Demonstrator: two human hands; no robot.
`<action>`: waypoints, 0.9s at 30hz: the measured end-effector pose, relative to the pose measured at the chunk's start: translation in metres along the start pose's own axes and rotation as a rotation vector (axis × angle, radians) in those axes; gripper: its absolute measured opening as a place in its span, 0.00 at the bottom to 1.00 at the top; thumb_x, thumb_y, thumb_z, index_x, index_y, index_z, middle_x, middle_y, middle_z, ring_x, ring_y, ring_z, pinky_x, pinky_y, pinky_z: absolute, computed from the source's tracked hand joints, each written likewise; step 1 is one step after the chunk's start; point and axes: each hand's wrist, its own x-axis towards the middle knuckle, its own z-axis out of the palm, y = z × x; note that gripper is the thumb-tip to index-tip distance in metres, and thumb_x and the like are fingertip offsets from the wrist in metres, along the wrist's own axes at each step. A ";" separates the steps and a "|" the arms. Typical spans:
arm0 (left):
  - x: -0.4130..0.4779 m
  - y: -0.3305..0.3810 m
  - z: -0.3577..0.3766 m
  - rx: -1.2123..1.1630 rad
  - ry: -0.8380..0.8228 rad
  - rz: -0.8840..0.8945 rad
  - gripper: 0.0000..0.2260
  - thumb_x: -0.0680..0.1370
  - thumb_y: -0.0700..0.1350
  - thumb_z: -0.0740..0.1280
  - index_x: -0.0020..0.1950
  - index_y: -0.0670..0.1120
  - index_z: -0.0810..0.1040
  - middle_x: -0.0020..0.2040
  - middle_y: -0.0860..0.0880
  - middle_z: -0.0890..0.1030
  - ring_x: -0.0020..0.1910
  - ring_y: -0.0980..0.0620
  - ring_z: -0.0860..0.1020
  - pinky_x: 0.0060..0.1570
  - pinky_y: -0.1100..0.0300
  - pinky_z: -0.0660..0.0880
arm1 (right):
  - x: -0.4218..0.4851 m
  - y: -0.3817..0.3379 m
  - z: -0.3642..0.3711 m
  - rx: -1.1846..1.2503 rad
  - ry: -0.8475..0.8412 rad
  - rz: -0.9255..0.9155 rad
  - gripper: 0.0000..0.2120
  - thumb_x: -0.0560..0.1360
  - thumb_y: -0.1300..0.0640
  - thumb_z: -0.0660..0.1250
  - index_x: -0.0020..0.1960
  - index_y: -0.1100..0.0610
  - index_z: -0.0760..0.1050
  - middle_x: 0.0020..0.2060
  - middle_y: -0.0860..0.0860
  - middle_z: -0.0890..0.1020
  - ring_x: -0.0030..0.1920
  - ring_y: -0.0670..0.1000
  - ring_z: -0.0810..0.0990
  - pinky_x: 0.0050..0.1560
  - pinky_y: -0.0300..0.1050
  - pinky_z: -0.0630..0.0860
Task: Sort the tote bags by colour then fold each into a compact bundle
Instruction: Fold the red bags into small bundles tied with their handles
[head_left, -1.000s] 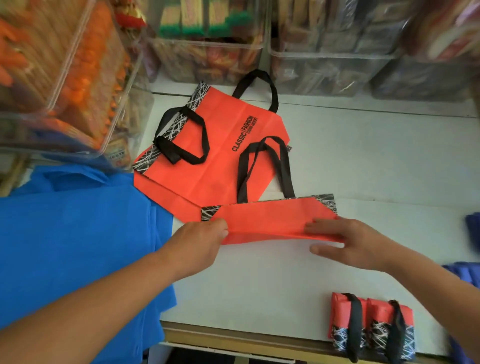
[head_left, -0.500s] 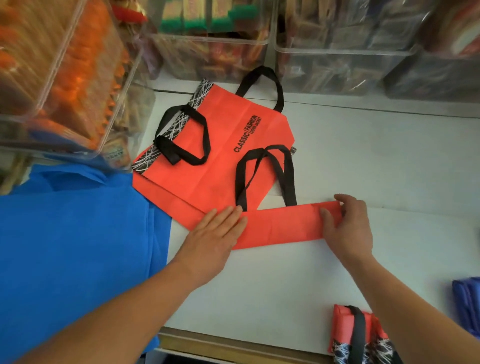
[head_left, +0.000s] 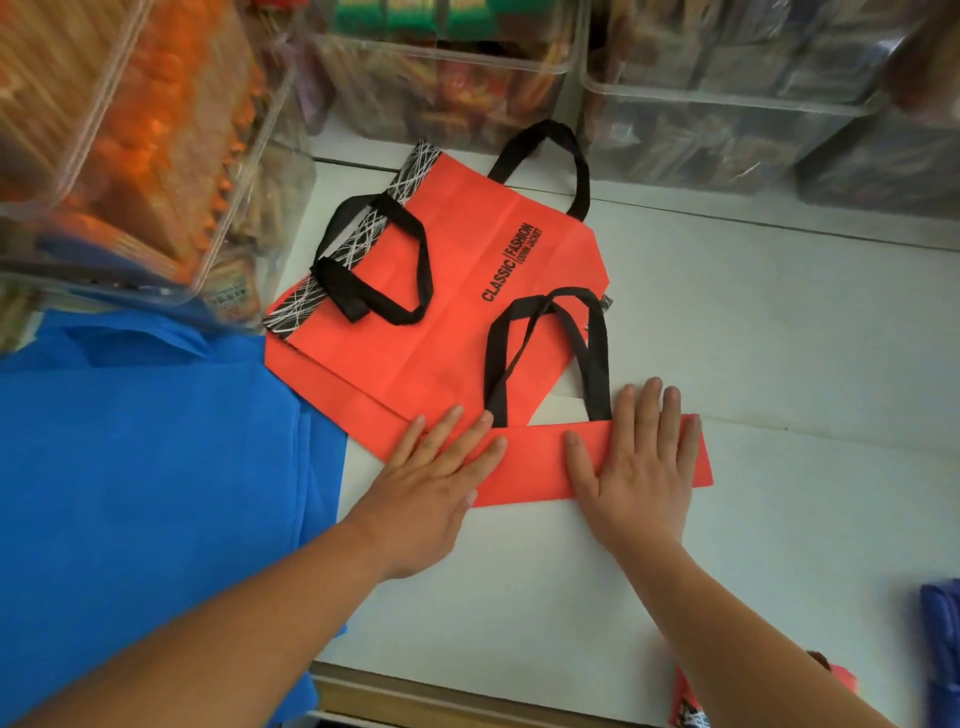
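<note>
Folded red tote strip (head_left: 540, 462) flat on table (head_left: 779, 364), both palms pressing its ends

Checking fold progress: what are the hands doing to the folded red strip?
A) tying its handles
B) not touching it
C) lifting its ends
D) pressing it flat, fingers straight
D: left hand and right hand lie flat, fingers straight, on the folded red strip.

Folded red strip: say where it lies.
Head view, centre: the strip lies on the white table under the left hand and right hand, nearer than the printed red bag.
</note>
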 end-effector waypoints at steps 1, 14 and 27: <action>0.000 0.000 -0.003 -0.051 0.032 -0.009 0.29 0.82 0.45 0.55 0.84 0.57 0.53 0.84 0.56 0.46 0.83 0.51 0.42 0.80 0.48 0.42 | 0.001 0.000 0.001 -0.003 0.004 0.004 0.41 0.80 0.32 0.49 0.82 0.61 0.56 0.82 0.60 0.56 0.82 0.60 0.49 0.80 0.63 0.46; -0.004 0.012 -0.020 -0.329 0.062 -0.523 0.26 0.67 0.63 0.78 0.57 0.53 0.74 0.52 0.55 0.76 0.55 0.49 0.73 0.57 0.51 0.68 | 0.006 0.015 0.005 -0.118 -0.027 -0.195 0.41 0.81 0.31 0.43 0.84 0.57 0.50 0.83 0.58 0.52 0.83 0.57 0.45 0.80 0.64 0.44; -0.037 0.055 -0.040 -0.942 0.161 -0.734 0.08 0.79 0.51 0.71 0.46 0.50 0.74 0.38 0.53 0.77 0.37 0.52 0.75 0.37 0.60 0.69 | -0.076 -0.026 -0.015 0.711 -0.047 -0.071 0.24 0.75 0.34 0.67 0.65 0.45 0.82 0.64 0.45 0.80 0.78 0.51 0.64 0.74 0.49 0.66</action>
